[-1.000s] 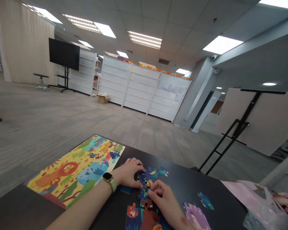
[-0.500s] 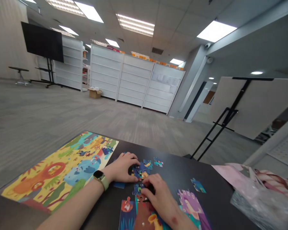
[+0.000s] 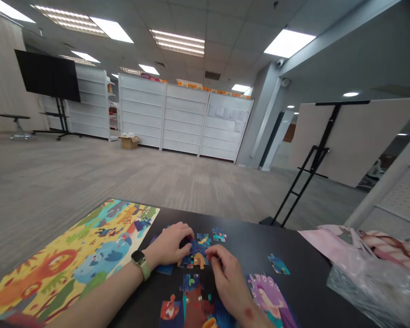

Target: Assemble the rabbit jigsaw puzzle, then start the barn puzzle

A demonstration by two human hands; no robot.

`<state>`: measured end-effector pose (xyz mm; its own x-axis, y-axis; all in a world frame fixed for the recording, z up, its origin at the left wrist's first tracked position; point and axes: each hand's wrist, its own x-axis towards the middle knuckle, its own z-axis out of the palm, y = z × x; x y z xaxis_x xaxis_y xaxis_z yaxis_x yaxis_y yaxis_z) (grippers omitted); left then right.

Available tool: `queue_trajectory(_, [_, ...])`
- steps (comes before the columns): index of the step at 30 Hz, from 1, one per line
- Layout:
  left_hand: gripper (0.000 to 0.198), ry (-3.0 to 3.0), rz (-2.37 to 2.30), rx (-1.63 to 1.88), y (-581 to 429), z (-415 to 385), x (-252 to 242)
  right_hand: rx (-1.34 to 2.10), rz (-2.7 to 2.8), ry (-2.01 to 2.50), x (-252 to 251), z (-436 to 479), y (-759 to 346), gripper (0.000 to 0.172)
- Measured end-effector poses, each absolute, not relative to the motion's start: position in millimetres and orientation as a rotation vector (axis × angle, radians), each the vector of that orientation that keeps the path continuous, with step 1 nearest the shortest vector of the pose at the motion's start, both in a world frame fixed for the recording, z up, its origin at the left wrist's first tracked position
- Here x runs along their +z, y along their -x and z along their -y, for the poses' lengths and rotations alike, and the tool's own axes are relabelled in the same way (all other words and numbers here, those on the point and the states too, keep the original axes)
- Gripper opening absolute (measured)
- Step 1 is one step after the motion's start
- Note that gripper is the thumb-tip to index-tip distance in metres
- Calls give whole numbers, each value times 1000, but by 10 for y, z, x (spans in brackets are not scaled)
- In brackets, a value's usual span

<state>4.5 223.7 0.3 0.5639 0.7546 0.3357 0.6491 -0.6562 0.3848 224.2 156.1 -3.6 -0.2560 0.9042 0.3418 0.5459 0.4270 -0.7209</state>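
Dark blue jigsaw pieces (image 3: 198, 260), one with an orange arch, lie joined in a small cluster on the black table (image 3: 140, 298). My left hand (image 3: 172, 243) curls over the cluster's left side, thumb and fingers around a piece mostly hidden beneath them. At the right edge of the same cluster, my right hand (image 3: 228, 279) has its fingertips bent together on a piece; the contact is partly hidden. Closer to me lies a joined section with a brown bear (image 3: 195, 300), separated by a gap from the cluster. A purple octopus section (image 3: 267, 294) sits right of my right hand.
A yellow animal picture sheet (image 3: 89, 255) covers the table's left side. Loose pieces (image 3: 219, 235) lie beyond my hands, and a blue piece (image 3: 279, 264) lies to the right. Clear plastic wrapping (image 3: 365, 291) and a pink bag (image 3: 328, 237) occupy the right edge.
My right hand has shifted from the bear section's top up to the cluster's right edge, uncovering the bear's head. My left hand stays at the cluster. The camera view has shifted slightly.
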Motion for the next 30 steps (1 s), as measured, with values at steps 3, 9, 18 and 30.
queue_trajectory(3, [37, -2571, -1076, 696, -17, -2234, 4, 550, 1882, 1236, -58, -1679, -2310, 30])
queue_trajectory(9, [53, -2545, -917, 702, -15, -2253, -23, 473, 2011, 1265, -170, -1717, -2292, 35])
queue_trajectory(18, [32, -2372, -1260, 1077, -36, -2251, -60, 349, 2366, 1013, 54, -1711, -2130, 28])
queue_trajectory(30, [20, -2203, -1395, 1290, -15, -2328, -90, 581, 2348, 1117, 31, -1834, -2036, 26])
